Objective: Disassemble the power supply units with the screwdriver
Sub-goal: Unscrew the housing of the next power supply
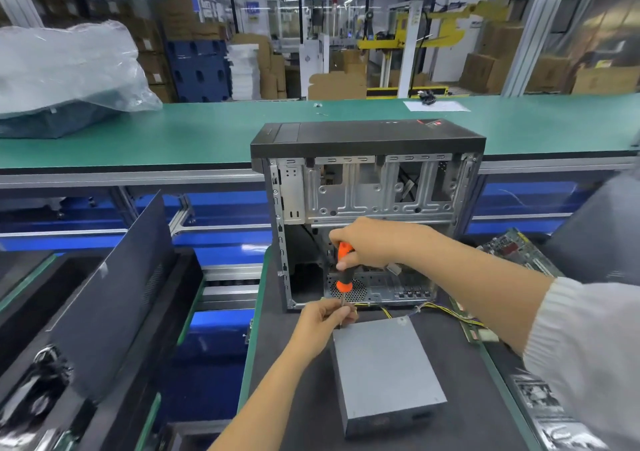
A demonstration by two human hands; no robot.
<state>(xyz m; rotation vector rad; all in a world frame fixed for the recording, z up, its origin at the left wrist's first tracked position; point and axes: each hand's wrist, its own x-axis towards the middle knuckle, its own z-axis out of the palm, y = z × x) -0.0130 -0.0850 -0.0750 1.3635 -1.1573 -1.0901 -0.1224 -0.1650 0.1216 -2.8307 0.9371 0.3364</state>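
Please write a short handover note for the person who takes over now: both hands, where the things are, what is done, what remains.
Right hand grips the orange screwdriver handle. Left hand pinches its shaft, tip at the far-left corner of the grey power supply unit.
The unit lies on the dark mat, outside the open computer case, wires attached.
Done: unit out of case.
Left: unscrew and open its cover.
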